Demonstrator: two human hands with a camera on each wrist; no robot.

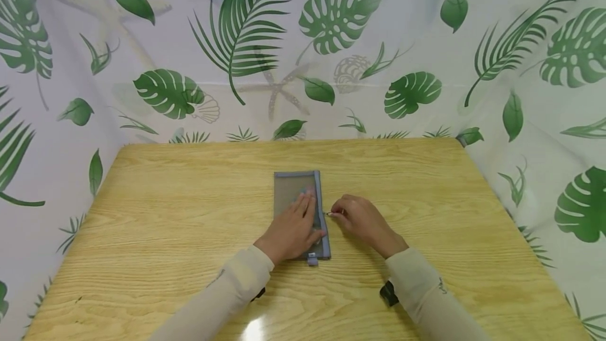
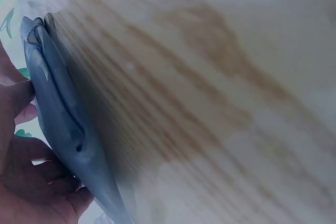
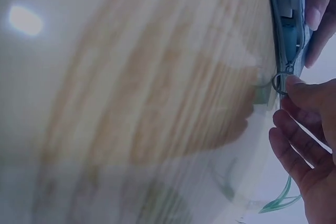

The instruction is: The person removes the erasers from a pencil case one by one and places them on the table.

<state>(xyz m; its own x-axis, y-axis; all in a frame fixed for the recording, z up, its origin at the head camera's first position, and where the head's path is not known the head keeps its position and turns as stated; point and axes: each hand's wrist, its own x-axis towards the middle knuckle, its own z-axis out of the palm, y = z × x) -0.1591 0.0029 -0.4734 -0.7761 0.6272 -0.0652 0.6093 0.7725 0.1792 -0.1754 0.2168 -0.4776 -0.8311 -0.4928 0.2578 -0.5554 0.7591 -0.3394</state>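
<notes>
A grey-blue mesh zipper pouch (image 1: 294, 183) lies flat on the wooden table, its zipper edge on the right. Across it rests my left hand (image 1: 291, 228), fingers stretched forward over the mesh and thumb by the zipper strip. My right hand (image 1: 362, 220) pinches the metal zipper pull (image 3: 282, 83), a ring in the right wrist view, at the middle of that edge. On the near side of the pull the zipper gapes, and white and teal contents (image 3: 287, 30) show inside. The left wrist view has the pouch (image 2: 73, 124) edge-on beside the left hand's fingers.
A small fabric tab (image 1: 312, 261) sticks out at the pouch's near end. The wooden table (image 1: 189, 188) extends around it, with a leaf-print cloth (image 1: 284, 104) behind and at both sides. Dark wrist straps show under both sleeves.
</notes>
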